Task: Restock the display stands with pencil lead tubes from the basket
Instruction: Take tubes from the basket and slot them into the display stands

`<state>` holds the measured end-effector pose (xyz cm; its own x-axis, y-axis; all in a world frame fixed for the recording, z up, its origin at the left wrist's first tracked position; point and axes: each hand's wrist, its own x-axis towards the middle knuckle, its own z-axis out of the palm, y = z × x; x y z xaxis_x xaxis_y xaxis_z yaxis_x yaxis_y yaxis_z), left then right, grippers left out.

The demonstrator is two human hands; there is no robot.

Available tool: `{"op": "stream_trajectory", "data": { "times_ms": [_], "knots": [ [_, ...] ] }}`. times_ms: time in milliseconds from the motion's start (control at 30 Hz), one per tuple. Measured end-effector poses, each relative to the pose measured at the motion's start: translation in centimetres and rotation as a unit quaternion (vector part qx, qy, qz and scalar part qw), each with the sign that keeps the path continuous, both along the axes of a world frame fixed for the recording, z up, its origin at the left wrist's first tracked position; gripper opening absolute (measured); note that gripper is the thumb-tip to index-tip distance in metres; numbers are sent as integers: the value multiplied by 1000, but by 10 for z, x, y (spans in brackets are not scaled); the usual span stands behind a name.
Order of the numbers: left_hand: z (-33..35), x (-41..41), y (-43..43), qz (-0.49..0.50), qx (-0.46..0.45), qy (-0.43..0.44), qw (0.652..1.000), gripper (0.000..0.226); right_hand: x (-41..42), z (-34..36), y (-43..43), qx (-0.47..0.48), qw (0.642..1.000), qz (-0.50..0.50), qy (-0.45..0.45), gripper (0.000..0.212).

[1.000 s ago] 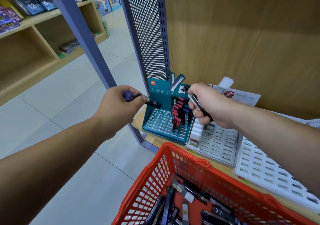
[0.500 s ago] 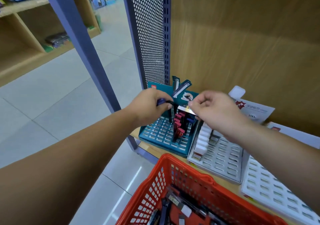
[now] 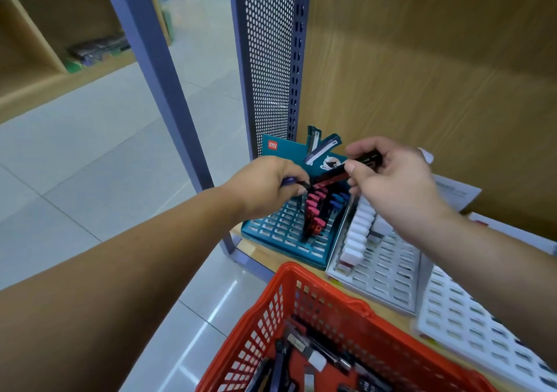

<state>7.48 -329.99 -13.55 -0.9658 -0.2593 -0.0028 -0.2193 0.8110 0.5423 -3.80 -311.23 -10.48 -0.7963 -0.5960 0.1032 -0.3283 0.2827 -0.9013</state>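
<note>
Left hand (image 3: 268,186) grips a purple-capped lead tube (image 3: 288,180); right hand (image 3: 394,186) pinches dark tubes (image 3: 366,159) above the teal display stand (image 3: 280,232)

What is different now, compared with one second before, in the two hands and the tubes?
The left hand, still gripping its purple-capped tube, moved right over the teal stand, close to the right hand, which keeps holding dark tubes. Nothing was let go. The stand and the orange basket stayed as they were.
</note>
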Motion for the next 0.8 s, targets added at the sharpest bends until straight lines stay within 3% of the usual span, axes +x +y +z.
{"op": "stream_trajectory", "data": {
  "times_ms": [200,433,533,633,733,800],
  "knots": [
    [-1,-2,3,-5,-7,-2,1000,16,2,7,0,7,999,9,30,24],
    [-12,-1,6,38,16,12,999,20,-5,5,4,-15,1000,-3,-5,26],
    [-17,0,6,106,77,33,991,20,-5,12,0,-36,998,-1,-47,28],
    [-16,6,4,111,131,12,985,22,-3,18,-9,-57,996,13,-67,17],
    [-10,14,0,141,140,49,979,22,1,18,-22,-37,998,47,-36,12],
    [-8,18,-3,157,193,61,967,24,3,13,-29,-2,997,76,-1,18]
  ]
}}
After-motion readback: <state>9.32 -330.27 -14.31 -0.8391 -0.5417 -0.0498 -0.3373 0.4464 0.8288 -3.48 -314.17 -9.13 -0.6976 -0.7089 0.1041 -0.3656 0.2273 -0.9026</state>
